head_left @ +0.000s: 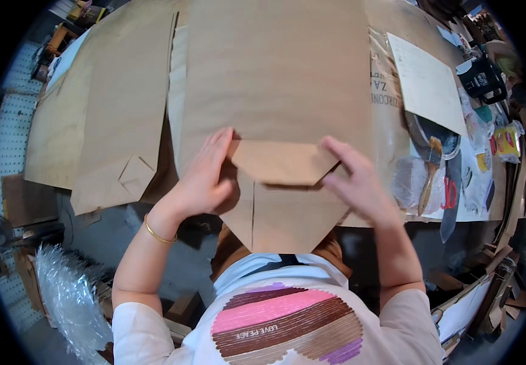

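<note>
Left hand [205,176]: flat, fingers spread — pressing the flap's [278,161] left edge.
Right hand [357,182]: open, fingertips on the flap's right corner — gripping nothing.
Paper [275,79]: on the table edge, flap folded up.
Brush [430,173]: lying well right.

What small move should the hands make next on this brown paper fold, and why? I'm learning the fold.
Probably press the folded flap flat along its crease: left hand and right hand rest open at its two ends, and its lower right edge looks slightly lifted off the brown paper sheet.
</note>
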Demonstrator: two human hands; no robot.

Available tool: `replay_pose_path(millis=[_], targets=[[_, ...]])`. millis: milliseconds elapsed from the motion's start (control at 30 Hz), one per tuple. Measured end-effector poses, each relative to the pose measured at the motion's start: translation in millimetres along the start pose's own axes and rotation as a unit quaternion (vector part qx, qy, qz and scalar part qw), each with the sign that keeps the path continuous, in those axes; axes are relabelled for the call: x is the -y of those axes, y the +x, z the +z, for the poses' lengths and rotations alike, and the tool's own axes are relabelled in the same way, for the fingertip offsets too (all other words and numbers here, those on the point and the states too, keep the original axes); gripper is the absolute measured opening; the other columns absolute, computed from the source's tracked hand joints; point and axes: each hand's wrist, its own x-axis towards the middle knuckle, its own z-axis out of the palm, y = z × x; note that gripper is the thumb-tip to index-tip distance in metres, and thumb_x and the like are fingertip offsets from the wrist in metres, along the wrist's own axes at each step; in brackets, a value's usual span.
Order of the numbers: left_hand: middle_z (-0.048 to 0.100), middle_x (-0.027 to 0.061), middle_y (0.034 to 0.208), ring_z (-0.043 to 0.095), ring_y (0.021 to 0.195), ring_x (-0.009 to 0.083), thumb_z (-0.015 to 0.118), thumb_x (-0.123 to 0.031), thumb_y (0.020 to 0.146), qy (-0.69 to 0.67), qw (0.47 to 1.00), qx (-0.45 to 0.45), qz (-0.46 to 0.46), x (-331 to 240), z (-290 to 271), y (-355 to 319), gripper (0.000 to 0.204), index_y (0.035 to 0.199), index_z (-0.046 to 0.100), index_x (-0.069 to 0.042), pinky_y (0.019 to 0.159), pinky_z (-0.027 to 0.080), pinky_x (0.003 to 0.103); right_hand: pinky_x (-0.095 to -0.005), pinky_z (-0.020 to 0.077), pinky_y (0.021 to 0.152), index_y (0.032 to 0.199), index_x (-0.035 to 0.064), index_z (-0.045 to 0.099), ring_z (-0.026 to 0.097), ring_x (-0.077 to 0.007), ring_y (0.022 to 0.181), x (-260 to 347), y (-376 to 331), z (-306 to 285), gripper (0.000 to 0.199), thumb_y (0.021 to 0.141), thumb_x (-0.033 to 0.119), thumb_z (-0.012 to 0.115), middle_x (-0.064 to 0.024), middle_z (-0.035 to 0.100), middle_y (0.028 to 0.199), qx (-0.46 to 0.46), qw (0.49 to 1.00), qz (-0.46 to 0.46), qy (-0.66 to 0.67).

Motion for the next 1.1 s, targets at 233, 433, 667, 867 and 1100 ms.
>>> replay_pose_path(millis=[233, 433, 667, 867, 1100], targets=[[0.065, 0.0138, 0.091, 0.063, 0.083, 0.029, 0.081, -0.018, 0.074, 0.142, 0.956, -0.255, -0.002, -45.8, 19.9, 63.8, 0.047, 0.11, 0.058, 0.001, 0.073, 0.051, 0.036, -0.0326, 0.0506, 0.081, 0.109, 0.0005, 0.064, 0.062, -0.0222, 0.092, -35.7, 32.3, -5.3, 0.021, 0.09, 0.009, 0.061, -0.0131, 0.063, 0.099, -0.134, 0.989, -0.03, 0.05], [0.064, 0.0052, 0.077, 0.058, 0.068, 0.0133, 0.082, -0.014, 0.074, 0.005, 0.967, -0.236, -0.091, -37.4, 18.1, 57.4, 0.042, 0.107, 0.06, -0.001, 0.064, 0.048, 0.029, -0.0353, 0.0519, 0.075, 0.106, 0.0043, 0.065, 0.061, -0.0298, 0.09, 7.4, 15.6, -3.0, 0.022, 0.083, 0.006, 0.064, -0.0136, 0.063, 0.094, -0.276, 0.941, -0.177, -0.082], [0.06, 0.006, 0.074, 0.055, 0.07, 0.013, 0.062, -0.003, 0.077, -0.121, 0.982, -0.145, 0.028, -21.1, -4.4, 40.9, 0.023, 0.099, 0.063, 0.003, 0.068, 0.047, 0.026, -0.0383, 0.051, 0.065, 0.085, 0.0033, 0.066, 0.062, -0.0308, 0.071, 68.8, 34.6, 50.6, 0.012, 0.079, 0.013, 0.068, -0.0136, 0.063, 0.078, -0.057, 0.98, -0.176, 0.071], [0.066, 0.0066, 0.088, 0.059, 0.084, 0.013, 0.044, 0.004, 0.079, -0.134, 0.973, -0.142, -0.122, -16.6, -19.1, 83.3, 0.031, 0.102, 0.064, 0.008, 0.078, 0.048, 0.025, -0.0366, 0.0446, 0.051, 0.066, -0.0013, 0.056, 0.056, -0.0283, 0.053, 80.6, 37.4, 92.5, 0.021, 0.078, 0.01, 0.069, -0.0147, 0.056, 0.06, -0.121, 0.974, -0.184, 0.051], [0.065, 0.007, 0.104, 0.061, 0.09, 0.0129, 0.043, 0.004, 0.083, -0.262, 0.958, -0.1, -0.057, -33.9, -24.6, 72.7, 0.039, 0.118, 0.059, 0.003, 0.081, 0.049, 0.025, -0.0371, 0.049, 0.058, 0.081, -0.0001, 0.057, 0.062, -0.0279, 0.064, 87.7, 37.7, 69.7, 0.018, 0.081, 0.015, 0.068, -0.0128, 0.061, 0.071, -0.117, 0.988, -0.07, 0.078]])
